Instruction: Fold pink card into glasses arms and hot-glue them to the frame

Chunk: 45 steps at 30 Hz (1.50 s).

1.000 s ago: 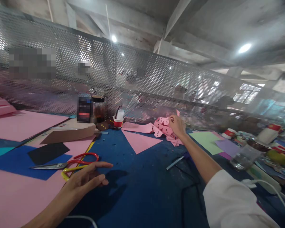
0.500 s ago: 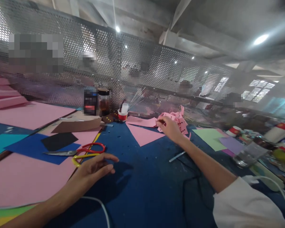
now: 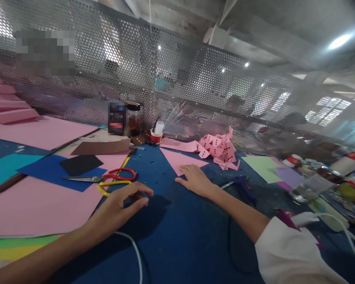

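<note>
Two bare hands are reaching from the near side over a dark blue bench. The left hand is hovering toward the bench's left edge, its fingers curving and its thumb parting from them, gripping nothing. Just beyond it, scissors with red and yellow handles are lying across pink and blue sheets, near a black paper piece; whether the hand is touching a handle cannot be told. Nearer, a white cable is curving over the surface.

The right hand, coming from a white sleeve, is spreading palm down, fingers loosely extended and closing on nothing. Its fingertips are overlapping the near corner of a pink paper triangle, which is lying flat around the middle of the bench; how firmly they are pressing is unclear. To that hand's right, a purple glue gun is lying.

Along the far edge, a pink strip and a heap of folded pink pieces with black dots are sitting beyond the triangle. A red-and-white cup and a dark-lidded jar are standing farther left. Behind everything, a perforated metal screen is rising.
</note>
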Available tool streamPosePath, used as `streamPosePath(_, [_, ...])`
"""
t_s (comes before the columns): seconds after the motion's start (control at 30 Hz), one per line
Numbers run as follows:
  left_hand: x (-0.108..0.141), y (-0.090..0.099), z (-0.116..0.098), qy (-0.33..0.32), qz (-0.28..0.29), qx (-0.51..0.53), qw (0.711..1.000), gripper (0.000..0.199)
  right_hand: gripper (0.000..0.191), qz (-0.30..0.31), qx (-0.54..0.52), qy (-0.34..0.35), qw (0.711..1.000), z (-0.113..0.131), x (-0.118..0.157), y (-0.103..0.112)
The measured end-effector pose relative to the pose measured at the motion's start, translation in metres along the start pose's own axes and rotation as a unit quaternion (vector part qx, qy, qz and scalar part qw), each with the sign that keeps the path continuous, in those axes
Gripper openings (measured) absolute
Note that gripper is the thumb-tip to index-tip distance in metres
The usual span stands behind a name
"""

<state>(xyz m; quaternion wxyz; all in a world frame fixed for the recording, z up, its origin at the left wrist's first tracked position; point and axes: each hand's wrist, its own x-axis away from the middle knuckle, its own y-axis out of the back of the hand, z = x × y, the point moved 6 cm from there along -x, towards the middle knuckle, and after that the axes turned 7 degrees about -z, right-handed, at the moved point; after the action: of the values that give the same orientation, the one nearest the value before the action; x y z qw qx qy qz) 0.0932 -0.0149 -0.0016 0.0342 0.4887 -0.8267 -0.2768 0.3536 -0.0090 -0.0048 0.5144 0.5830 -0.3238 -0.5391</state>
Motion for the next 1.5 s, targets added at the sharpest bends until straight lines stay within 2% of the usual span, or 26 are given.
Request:
streamPosePath(0.2, [0.000, -0.002, 0.002, -0.022, -0.002, -0.007, 1.000, 0.032, 0.043, -0.023, -0.016, -0.014, 1.000, 0.001, 0.003, 0.001])
streamPosePath(0.37, [0.001, -0.001, 0.008, -0.007, -0.015, -0.020, 1.000, 0.032, 0.031, -0.025, -0.043, -0.023, 0.999, -0.005, 0.001, 0.004])
streamPosePath(0.57, [0.004, -0.001, 0.017, 0.013, -0.004, -0.045, 0.999, 0.034, 0.017, -0.004, -0.082, -0.020, 0.996, -0.011, 0.004, 0.028])
streamPosePath(0.73, [0.003, 0.003, 0.012, 0.008, -0.003, -0.053, 0.999, 0.028, 0.006, 0.098, -0.140, -0.013, 0.985, -0.004, 0.013, 0.041])
streamPosePath(0.87, [0.005, 0.002, 0.014, -0.006, -0.007, -0.054, 0.998, 0.026, 0.008, 0.136, -0.125, -0.005, 0.983, 0.004, 0.017, 0.038])
streamPosePath(1.27, [0.010, 0.004, 0.029, -0.032, -0.018, -0.087, 0.995, 0.025, 0.011, 0.116, -0.109, 0.000, 0.987, 0.000, 0.017, 0.028])
streamPosePath(1.5, [0.008, 0.002, 0.019, -0.125, 0.035, -0.124, 0.984, 0.023, 0.008, 0.132, -0.114, -0.009, 0.985, 0.006, 0.018, 0.032])
